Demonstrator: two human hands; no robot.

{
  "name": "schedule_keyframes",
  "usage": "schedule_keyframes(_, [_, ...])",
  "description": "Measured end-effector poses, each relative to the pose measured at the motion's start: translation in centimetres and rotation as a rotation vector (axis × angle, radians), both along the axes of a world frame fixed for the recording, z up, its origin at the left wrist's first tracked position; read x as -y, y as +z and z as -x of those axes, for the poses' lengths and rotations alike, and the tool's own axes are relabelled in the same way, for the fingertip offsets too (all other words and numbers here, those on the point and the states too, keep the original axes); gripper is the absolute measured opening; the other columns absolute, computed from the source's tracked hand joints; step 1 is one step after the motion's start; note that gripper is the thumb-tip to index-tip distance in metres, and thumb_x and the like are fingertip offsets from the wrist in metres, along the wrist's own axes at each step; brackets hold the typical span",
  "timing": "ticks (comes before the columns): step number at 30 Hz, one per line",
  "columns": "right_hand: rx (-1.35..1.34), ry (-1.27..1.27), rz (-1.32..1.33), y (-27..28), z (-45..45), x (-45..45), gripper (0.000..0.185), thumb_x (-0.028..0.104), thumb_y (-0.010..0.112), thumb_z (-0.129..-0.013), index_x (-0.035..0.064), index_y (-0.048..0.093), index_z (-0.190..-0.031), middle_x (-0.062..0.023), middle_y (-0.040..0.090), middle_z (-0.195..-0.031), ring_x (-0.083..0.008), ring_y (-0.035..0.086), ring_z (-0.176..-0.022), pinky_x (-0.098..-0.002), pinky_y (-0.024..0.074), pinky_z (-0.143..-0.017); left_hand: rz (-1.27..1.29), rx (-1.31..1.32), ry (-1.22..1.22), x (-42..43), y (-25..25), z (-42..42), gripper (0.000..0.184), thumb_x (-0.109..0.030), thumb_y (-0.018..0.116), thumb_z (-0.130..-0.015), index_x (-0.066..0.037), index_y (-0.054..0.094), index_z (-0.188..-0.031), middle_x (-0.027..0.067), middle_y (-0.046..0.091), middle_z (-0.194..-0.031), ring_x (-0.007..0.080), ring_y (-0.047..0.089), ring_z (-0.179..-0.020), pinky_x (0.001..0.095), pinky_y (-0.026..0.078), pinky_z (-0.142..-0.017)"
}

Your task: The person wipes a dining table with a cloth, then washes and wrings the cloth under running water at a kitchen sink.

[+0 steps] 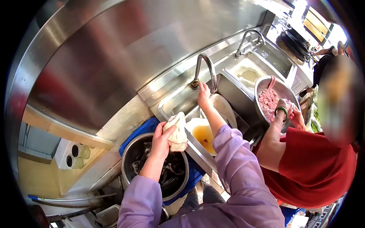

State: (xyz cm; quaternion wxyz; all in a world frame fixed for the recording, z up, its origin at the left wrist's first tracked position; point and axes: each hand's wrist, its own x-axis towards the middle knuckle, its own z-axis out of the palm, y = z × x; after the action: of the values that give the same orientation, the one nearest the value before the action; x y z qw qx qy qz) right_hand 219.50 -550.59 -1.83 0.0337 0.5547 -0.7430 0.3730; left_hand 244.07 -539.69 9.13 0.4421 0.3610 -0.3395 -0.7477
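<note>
My left hand (161, 137) is closed around a damp-looking cream cloth (176, 132), bunched up above the sink's front edge. My right hand (204, 98) reaches over the sink to the curved metal faucet (207, 60). Its fingers are stretched out by the faucet's base; whether they press on it I cannot make out. Under my right forearm sits a white bowl (190, 124) with yellowish liquid in it. A round, pale plate-like thing (223, 108) leans in the basin behind that arm. Below my left hand stands a large metal pot (127, 167) with dark, wet-looking pieces inside.
To the right, a co-worker in red (311, 163) has both hands in a metal bowl (260, 85) of pink raw meat. Further sink basins (249, 72) run along the steel wall. A blue crate (142, 131) lies under the pot. Shelves (68, 140) stand at left.
</note>
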Motion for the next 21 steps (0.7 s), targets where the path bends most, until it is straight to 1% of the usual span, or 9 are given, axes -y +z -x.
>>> schedule_keyframes(2, [-0.022, -0.011, -0.008, 0.1, -0.7, -0.4, 0.051, -0.002, 0.046, -0.07, 0.0033, 0.043, -0.121, -0.0145, 0.047, -0.118, -0.0313, 0.046, -0.107, -0.038, 0.0385, -0.089, -0.005, -0.004, -0.019, 0.2, 0.4, 0.6, 0.026, -0.008, 0.058, -0.081, -0.002, 0.045, -0.103, 0.0079, 0.054, -0.1, 0.0152, 0.054, -0.091, 0.0281, 0.045, -0.079])
schedule_keyframes(3, [0.02, -0.009, -0.188, 0.1, -0.6, -0.4, 0.056, 0.003, 0.045, -0.074, 0.0099, 0.036, -0.128, -0.0059, 0.035, -0.133, -0.03, 0.046, -0.11, -0.0411, 0.0426, -0.087, -0.008, -0.004, -0.026, 0.2, 0.6, 0.9, 0.027, -0.008, 0.058, -0.081, -0.002, 0.045, -0.103, 0.0079, 0.054, -0.1, 0.0152, 0.054, -0.091, 0.0281, 0.045, -0.079])
schedule_keyframes(9, [-0.209, -0.028, -0.015, -1.3, -1.4, -2.8, 0.055, 0.006, 0.046, -0.073, 0.0028, 0.036, -0.127, -0.0122, 0.033, -0.135, -0.0315, 0.045, -0.112, -0.0414, 0.0383, -0.093, -0.017, -0.005, -0.061, 0.5, 1.3, 2.4, 0.027, -0.007, 0.059, -0.08, -0.001, 0.046, -0.103, 0.0076, 0.055, -0.099, 0.015, 0.054, -0.091, 0.0276, 0.045, -0.078])
schedule_keyframes(11, [0.009, -0.063, 0.015, -3.0, -1.6, -4.1, 0.053, 0.009, 0.047, -0.075, 0.0, 0.036, -0.126, -0.0165, 0.037, -0.131, -0.0336, 0.047, -0.11, -0.0403, 0.0384, -0.093, 0.035, 0.013, -0.052, 1.0, 0.6, 3.8, 0.028, -0.008, 0.059, -0.081, -0.001, 0.046, -0.104, 0.0078, 0.055, -0.099, 0.0146, 0.054, -0.09, 0.0272, 0.045, -0.078])
schedule_keyframes(13, [0.687, -0.135, -0.375, -1.0, -1.6, -6.4, 0.045, 0.018, 0.049, -0.078, 0.003, 0.044, -0.12, -0.0128, 0.05, -0.117, -0.03, 0.051, -0.103, -0.0398, 0.0423, -0.085, 0.084, 0.024, -0.046, 1.6, 0.0, 6.0, 0.029, -0.008, 0.059, -0.081, -0.001, 0.047, -0.106, 0.0079, 0.055, -0.1, 0.0143, 0.055, -0.089, 0.0267, 0.045, -0.078])
schedule_keyframes(14, [0.677, -0.14, -0.371, 0.2, -1.4, -7.2, 0.045, 0.018, 0.049, -0.078, 0.003, 0.044, -0.12, -0.0128, 0.05, -0.117, -0.03, 0.051, -0.103, -0.0398, 0.0423, -0.085, 0.141, 0.104, -0.059, 2.1, 0.0, 7.4, 0.03, -0.008, 0.058, -0.081, 0.0, 0.047, -0.107, 0.0081, 0.055, -0.101, 0.014, 0.055, -0.089, 0.0262, 0.045, -0.078])
schedule_keyframes(16, [1.541, -0.257, -0.169, 1.8, -0.6, -8.6, 0.038, 0.031, 0.051, -0.082, 0.0067, 0.051, -0.112, -0.0057, 0.057, -0.1, -0.0209, 0.054, -0.093, -0.0374, 0.044, -0.075, 0.197, 0.179, -0.077, 2.9, -0.8, 10.3, 0.031, -0.008, 0.058, -0.082, 0.0, 0.047, -0.109, 0.0084, 0.056, -0.102, 0.0138, 0.055, -0.089, 0.0257, 0.045, -0.078])
schedule_keyframes(19, [1.652, -0.3, 0.002, 5.3, 0.5, -9.4, 0.036, 0.038, 0.049, -0.084, 0.0102, 0.054, -0.106, -0.0011, 0.055, -0.092, -0.0138, 0.052, -0.084, -0.0345, 0.0428, -0.069, 0.186, 0.142, -0.128, 4.5, -2.1, 15.3, 0.028, -0.008, 0.053, -0.085, 0.0, 0.048, -0.111, 0.007, 0.056, -0.104, 0.0137, 0.054, -0.094, 0.0261, 0.044, -0.081])
schedule_keyframes(21, [1.555, -0.269, 0.236, 7.6, 0.3, -10.0, 0.041, 0.03, 0.047, -0.088, 0.0011, 0.048, -0.117, -0.0081, 0.055, -0.108, -0.017, 0.051, -0.097, -0.0317, 0.0425, -0.081, 0.214, 0.146, -0.123, 5.5, -3.1, 18.0, 0.029, -0.009, 0.05, -0.087, -0.001, 0.048, -0.114, 0.0068, 0.056, -0.106, 0.014, 0.053, -0.097, 0.0266, 0.043, -0.084])
